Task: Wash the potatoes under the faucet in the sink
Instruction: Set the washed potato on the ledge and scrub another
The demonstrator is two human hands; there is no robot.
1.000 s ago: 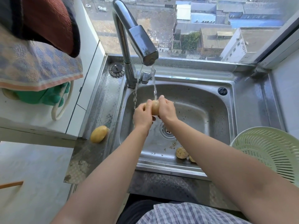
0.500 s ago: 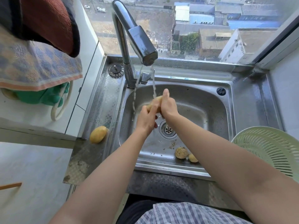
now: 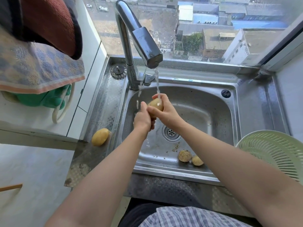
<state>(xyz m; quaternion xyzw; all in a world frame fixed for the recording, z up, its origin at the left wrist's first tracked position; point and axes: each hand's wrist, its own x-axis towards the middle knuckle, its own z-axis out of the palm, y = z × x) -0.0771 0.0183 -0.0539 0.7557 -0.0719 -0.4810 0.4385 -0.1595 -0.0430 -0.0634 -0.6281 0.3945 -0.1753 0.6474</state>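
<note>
Water runs from the steel faucet (image 3: 144, 45) into the steel sink (image 3: 211, 112). Under the stream, both my hands hold one yellow potato (image 3: 155, 104). My right hand (image 3: 165, 110) curls round its top and right side. My left hand (image 3: 143, 117) grips it from below and left. Two dirty potatoes (image 3: 185, 155) (image 3: 197, 160) lie on the sink floor near the front edge. Another potato (image 3: 100, 137), clean and yellow, lies on the steel ledge left of the basin.
A pale green colander (image 3: 275, 151) stands on the counter at the right. The drain (image 3: 171, 132) sits mid-basin, a loose strainer plug (image 3: 118, 71) behind the faucet base. Towels (image 3: 37, 69) and green gloves (image 3: 47, 99) hang at the left. A window lies straight behind.
The potato has turned between my hands under the stream; my right hand now wraps more over its top, and my left hand has slid lower. The other potatoes have not moved.
</note>
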